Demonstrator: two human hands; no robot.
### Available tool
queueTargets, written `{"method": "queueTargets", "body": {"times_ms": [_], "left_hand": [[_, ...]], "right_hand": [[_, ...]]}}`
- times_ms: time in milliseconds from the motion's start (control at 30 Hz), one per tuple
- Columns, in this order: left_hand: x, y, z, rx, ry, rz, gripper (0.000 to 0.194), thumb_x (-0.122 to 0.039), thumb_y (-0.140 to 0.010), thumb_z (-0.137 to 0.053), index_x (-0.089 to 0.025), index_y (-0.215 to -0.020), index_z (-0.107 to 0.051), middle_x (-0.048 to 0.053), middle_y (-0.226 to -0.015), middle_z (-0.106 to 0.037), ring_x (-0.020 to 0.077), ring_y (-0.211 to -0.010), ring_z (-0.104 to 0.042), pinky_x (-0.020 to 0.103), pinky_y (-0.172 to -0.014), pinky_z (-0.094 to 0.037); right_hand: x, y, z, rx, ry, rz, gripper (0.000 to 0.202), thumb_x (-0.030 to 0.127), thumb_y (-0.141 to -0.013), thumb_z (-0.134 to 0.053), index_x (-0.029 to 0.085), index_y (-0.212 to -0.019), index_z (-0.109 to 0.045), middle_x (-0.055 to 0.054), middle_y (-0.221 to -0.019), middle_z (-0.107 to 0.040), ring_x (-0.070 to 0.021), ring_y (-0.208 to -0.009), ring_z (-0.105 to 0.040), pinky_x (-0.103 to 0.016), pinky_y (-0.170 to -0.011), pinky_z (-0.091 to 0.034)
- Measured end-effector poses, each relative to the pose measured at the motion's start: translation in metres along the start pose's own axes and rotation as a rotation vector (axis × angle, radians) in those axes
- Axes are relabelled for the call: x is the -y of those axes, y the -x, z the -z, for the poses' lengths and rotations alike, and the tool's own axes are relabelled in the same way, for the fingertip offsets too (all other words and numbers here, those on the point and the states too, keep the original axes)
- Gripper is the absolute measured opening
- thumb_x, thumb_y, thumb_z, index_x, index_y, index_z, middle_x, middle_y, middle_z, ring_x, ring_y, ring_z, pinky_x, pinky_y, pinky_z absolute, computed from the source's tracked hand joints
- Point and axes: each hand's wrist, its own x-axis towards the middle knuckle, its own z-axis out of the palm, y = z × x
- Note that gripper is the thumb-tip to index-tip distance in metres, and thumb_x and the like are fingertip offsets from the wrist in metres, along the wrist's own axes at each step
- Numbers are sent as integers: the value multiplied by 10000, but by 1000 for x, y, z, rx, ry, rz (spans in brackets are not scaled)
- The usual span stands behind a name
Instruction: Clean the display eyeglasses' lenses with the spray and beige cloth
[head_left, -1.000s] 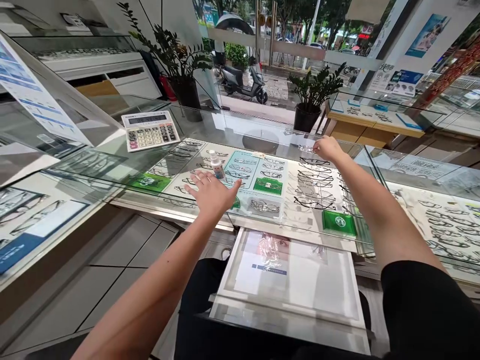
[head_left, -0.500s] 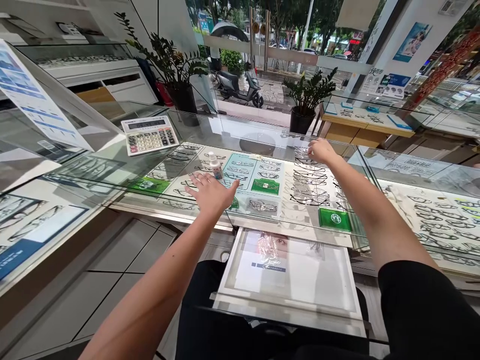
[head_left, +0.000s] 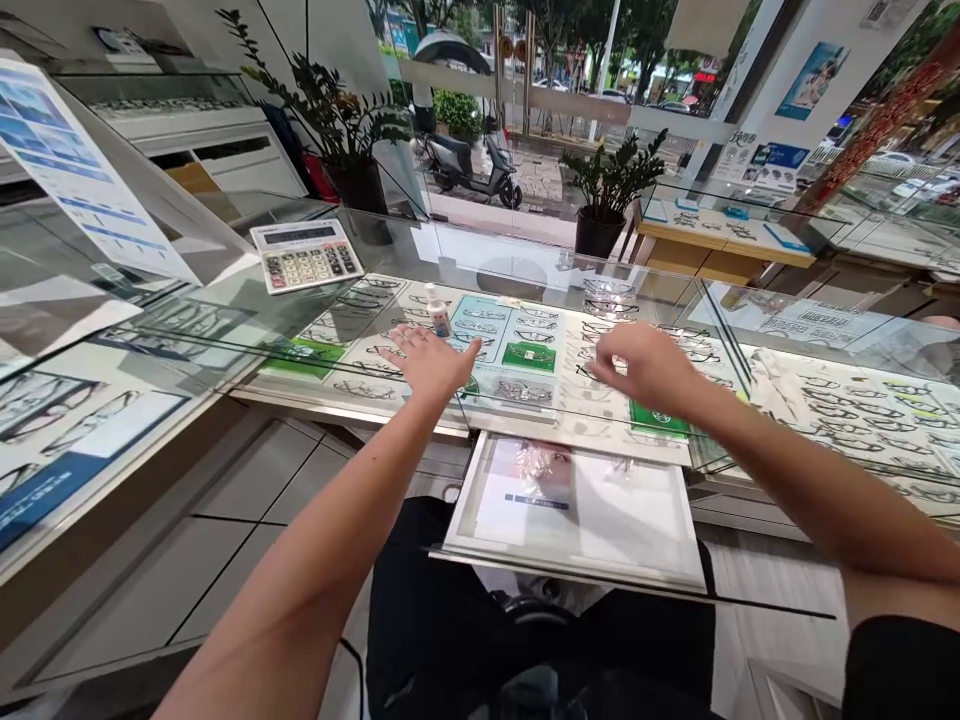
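Note:
My left hand (head_left: 435,362) lies with its fingers spread on the glass countertop (head_left: 517,268), touching nothing else. Just beyond its fingers stands a small white spray bottle (head_left: 437,312). My right hand (head_left: 646,366) is over the right part of the counter, fingers curled toward the thumb. Whatever may be between those fingers is hidden. Beneath and around it are rows of eyeglasses (head_left: 611,306) on a pale display board. Below my right wrist a green card (head_left: 660,420) is partly covered. A second green card (head_left: 529,356) lies between my hands.
A calculator (head_left: 306,256) rests on the glass at left, near a tilted printed sign (head_left: 90,180). Toward my lap a white drawer (head_left: 637,520) stands pulled out, holding papers and clear plastic wrapping. Potted plants (head_left: 604,225) stand beyond the counter. More eyeglasses (head_left: 847,420) fill the right-hand case.
My right hand has come back toward me from the far side of the counter, its forearm lower now. My left hand stays flat on the glass. The view has shifted slightly.

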Motion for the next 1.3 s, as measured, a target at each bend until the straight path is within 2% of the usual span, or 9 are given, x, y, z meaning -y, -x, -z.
{"method": "queueTargets", "body": {"times_ms": [100, 200, 367, 600, 833, 933, 1000, 1100, 1300], "left_hand": [[0, -1, 0, -2, 13, 6, 1298, -889, -910, -336, 117, -1719, -208, 340, -1817, -152, 504, -1718, -102, 708, -1364, -57], [0, -1, 0, -1, 10, 3, 1288, -884, -907, -336, 106, -1722, -219, 333, -1820, -155, 497, -1719, -112, 696, -1369, -65], [-2, 1, 2, 12, -3, -7, 1309, -903, -910, -300, 119, -1721, -196, 339, -1818, -153, 487, -1720, -114, 683, -1370, -91], [6, 0, 13, 82, -71, -69, 1283, -896, -926, -292, 95, -1734, -182, 329, -1820, -149, 505, -1705, -158, 704, -1346, -158], [82, -23, 33, 38, -94, -392, 1025, -873, -929, -363, -180, -1666, -529, 154, -1740, -485, 460, -1593, -408, 628, -1305, -329], [101, -39, 37, 74, -91, -357, 1045, -869, -956, -316, -177, -1733, -412, 145, -1819, -341, 443, -1673, -288, 636, -1346, -256], [103, -50, 37, 130, -102, -300, 1120, -906, -951, -287, -155, -1782, -278, 145, -1867, -182, 437, -1724, -155, 635, -1380, -159], [92, -62, 32, 179, -97, -217, 1149, -924, -948, -281, -155, -1799, -206, 131, -1880, -95, 442, -1738, -72, 619, -1398, -87], [74, -63, 22, 45, -28, -40, 1190, -906, -948, -287, -64, -1784, -196, 210, -1866, -114, 454, -1733, -87, 612, -1400, -89]], "right_hand": [[46, 55, -28, 311, -130, 89, 379, 421, -1086, -557, 246, -760, -638, -73, -861, -768, -269, -837, -671, -413, -784, -442], [72, 94, -55, 457, -208, 109, 344, 474, -1088, -582, 246, -867, -715, -77, -942, -805, -281, -895, -709, -430, -803, -453], [68, 116, -84, 341, -223, 15, 316, 421, -1108, -542, 225, -933, -716, -94, -996, -811, -292, -965, -707, -441, -867, -445], [43, 106, -113, 256, -264, -60, 306, 367, -1116, -491, 217, -926, -678, -92, -1010, -791, -281, -1004, -674, -408, -885, -413], [38, 100, -130, 347, -324, -129, 270, 339, -1089, -549, 205, -894, -680, -78, -976, -773, -232, -915, -658, -331, -735, -378], [43, 102, -140, 387, -348, -133, 273, 334, -1081, -574, 201, -878, -699, -65, -963, -782, -216, -900, -673, -315, -710, -381], [47, 102, -148, 407, -361, -124, 272, 333, -1080, -588, 204, -880, -719, -50, -967, -796, -207, -934, -697, -307, -731, -411], [53, 89, -160, 424, -346, -109, 234, 327, -1066, -626, 215, -909, -758, -34, -1019, -822, -205, -1011, -726, -303, -782, -451], [38, -1, -190, 323, -131, -183, 319, 275, -1087, -522, 182, -1027, -822, -139, -1225, -801, -319, -1208, -673, -402, -977, -476]]}}
